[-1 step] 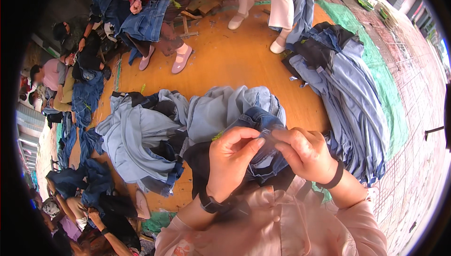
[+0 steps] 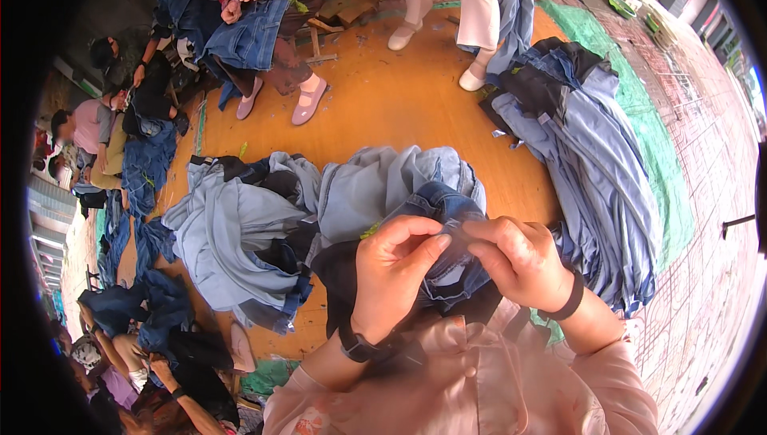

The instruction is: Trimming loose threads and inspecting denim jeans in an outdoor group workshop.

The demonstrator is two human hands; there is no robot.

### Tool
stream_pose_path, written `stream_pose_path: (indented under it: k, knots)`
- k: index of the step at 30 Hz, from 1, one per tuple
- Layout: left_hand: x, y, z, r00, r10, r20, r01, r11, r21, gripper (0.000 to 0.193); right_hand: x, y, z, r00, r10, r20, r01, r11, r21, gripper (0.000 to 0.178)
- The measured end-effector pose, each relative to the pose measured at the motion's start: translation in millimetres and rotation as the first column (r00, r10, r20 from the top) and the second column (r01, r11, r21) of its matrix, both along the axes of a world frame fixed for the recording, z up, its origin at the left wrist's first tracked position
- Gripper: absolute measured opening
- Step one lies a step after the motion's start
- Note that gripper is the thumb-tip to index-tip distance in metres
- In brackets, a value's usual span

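Thumb and forefinger of my left hand (image 2: 394,271) are pinched together, tips pointing toward the other hand. Just to the right, my right hand (image 2: 521,266) is also closed in a pinch. Whatever lies between the fingertips is too thin or small to name. Directly beneath them, on my lap, is a pair of jeans (image 2: 438,200) with a dark blue inner waistband; my hands partly cover it. Its light blue cloth (image 2: 371,189) spreads out beyond my fingers. A heap of light blue denim (image 2: 228,219) lies beside it on the left.
A long pile of light blue jeans (image 2: 603,171) is stacked at the right on green sheeting (image 2: 667,195). Orange-brown boards (image 2: 371,99) cover the ground ahead. Two people sit opposite, one with blue denim (image 2: 254,35) on the lap. Several others sit with denim at left.
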State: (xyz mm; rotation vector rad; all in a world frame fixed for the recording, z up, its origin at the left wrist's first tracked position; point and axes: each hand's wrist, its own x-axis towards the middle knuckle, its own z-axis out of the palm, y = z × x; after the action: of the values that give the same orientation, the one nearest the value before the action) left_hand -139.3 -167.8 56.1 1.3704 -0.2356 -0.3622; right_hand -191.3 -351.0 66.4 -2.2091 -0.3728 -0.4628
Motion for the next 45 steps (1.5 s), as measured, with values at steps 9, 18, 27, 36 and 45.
stream_pose_path:
  k: [9,18,27,36,45]
  knots:
    - [2,1,-3,0.997,-0.045,-0.060,0.044,0.999,-0.015,0.006,0,-13,4,0.790,0.341,-0.509,0.150,0.699,0.699,0.016]
    - [4,0,-6,0.997,-0.049,-0.061,0.048,0.999,-0.024,0.007,0,-8,4,0.912,0.154,-0.380,0.023,0.906,0.423,0.021]
    - [3,-1,-4,0.996,-0.064,-0.063,0.064,0.998,-0.012,0.007,1,-5,1,1.000,0.014,-0.007,-0.013,0.999,0.032,0.026]
    - [1,-2,-5,0.993,-0.065,-0.094,0.060,0.997,-0.055,0.007,-2,-7,-1,1.000,0.021,0.000,-0.021,0.999,0.024,0.025]
    - [5,-1,-7,0.989,-0.070,-0.128,0.063,0.996,-0.063,0.008,-3,-11,-8,0.973,-0.043,-0.226,0.109,0.951,0.288,0.023]
